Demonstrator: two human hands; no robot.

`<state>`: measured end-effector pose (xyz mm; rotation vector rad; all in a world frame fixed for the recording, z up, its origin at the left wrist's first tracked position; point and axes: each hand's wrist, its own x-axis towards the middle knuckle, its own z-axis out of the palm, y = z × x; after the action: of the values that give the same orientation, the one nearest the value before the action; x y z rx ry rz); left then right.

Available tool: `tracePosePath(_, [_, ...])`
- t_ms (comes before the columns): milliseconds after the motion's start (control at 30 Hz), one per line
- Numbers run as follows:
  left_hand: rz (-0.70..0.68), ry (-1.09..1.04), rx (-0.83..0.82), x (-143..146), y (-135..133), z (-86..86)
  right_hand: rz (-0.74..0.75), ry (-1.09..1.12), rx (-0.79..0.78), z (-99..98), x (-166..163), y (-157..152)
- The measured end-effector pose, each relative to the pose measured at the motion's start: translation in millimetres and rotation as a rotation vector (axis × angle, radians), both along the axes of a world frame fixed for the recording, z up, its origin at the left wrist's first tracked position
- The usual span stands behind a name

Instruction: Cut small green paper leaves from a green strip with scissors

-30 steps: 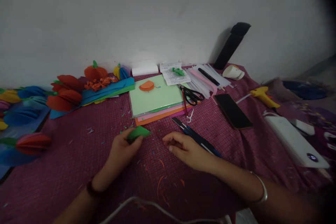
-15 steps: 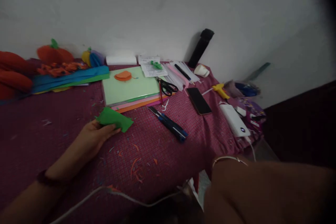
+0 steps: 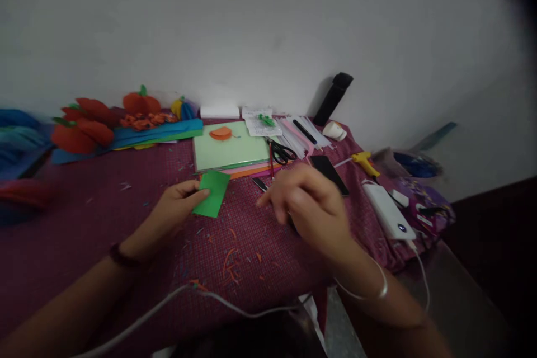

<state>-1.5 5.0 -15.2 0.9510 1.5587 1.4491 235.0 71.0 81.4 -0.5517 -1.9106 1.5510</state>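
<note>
My left hand (image 3: 178, 204) pinches a small rectangle of green paper (image 3: 215, 196) by its left side, above the patterned maroon cloth (image 3: 247, 246). My right hand (image 3: 312, 210) hovers over the cloth to the right of the paper, with fingers loosely bent, apart, and nothing seen in them. Beneath it lies a craft knife (image 3: 260, 183); only its blade end shows, the rest being covered by the hand. Black-handled scissors (image 3: 283, 152) and a red pencil (image 3: 272, 162) lie just beyond.
A stack of coloured sheets (image 3: 235, 151) bears an orange paper cutout (image 3: 221, 133). Orange paper pumpkins (image 3: 141, 103) stand at the back left. Rightward are a phone (image 3: 329, 173), yellow glue gun (image 3: 366, 163) and white power bank (image 3: 386, 210). A cable (image 3: 247, 313) crosses the front edge.
My right hand has come up from the lower right corner to over the craft knife. The green paper is now turned more upright in my left hand. The view has shifted left.
</note>
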Motion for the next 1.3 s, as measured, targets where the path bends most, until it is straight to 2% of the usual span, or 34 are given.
tracePosePath(67, [-0.05,0.165,0.066,6.6,1.4,8.5,-0.052,0.073,0.008,-15.9,-18.6,20.3])
tracePosePath(133, [-0.056,0.307,0.123,14.3,2.2,17.2,-0.026,0.093,-0.086,-38.1,-31.3,38.0])
tracePosePath(200, [-0.022,0.452,0.186,22.5,1.8,24.6,0.077,0.039,-0.296,-59.9,-37.8,49.3])
tracePosePath(267, [0.014,0.619,0.263,30.2,0.2,28.7,0.162,0.019,-0.379,-75.9,-40.0,53.0])
tracePosePath(367, [0.008,0.821,0.367,38.7,-2.6,27.8,0.306,0.07,-0.555,-87.1,-41.0,48.3])
tracePosePath(433, [-0.018,0.909,0.42,42.0,-3.8,23.8,0.3,0.128,-0.557,-90.5,-43.0,42.9])
tracePosePath(567, [-0.049,0.967,0.48,42.8,-5.9,14.7,0.174,0.205,-0.482,-99.3,-51.1,38.4])
tracePosePath(667, [0.006,0.9,0.491,38.2,-7.9,9.2,0.102,0.206,-0.429,-107.1,-57.0,41.9])
tracePosePath(800, [0.097,0.699,0.454,30.4,-6.9,6.0,0.042,0.16,-0.345,-112.8,-59.1,47.6])
tracePosePath(933, [-0.007,0.165,0.252,31.8,-2.0,7.7,0.051,0.09,-0.256,-111.9,-56.6,46.7])
tracePosePath(1000, [-0.04,0.003,0.175,35.0,0.1,8.3,0.073,0.065,-0.213,-109.6,-54.8,44.5])
tracePosePath(1167, [-0.086,-0.046,0.106,37.3,2.9,3.3,0.111,0.068,-0.16,-104.9,-50.9,42.3])
tracePosePath(1300, [-0.088,-0.128,0.119,33.6,2.5,1.1,0.147,0.148,-0.219,-104.8,-48.1,45.6])
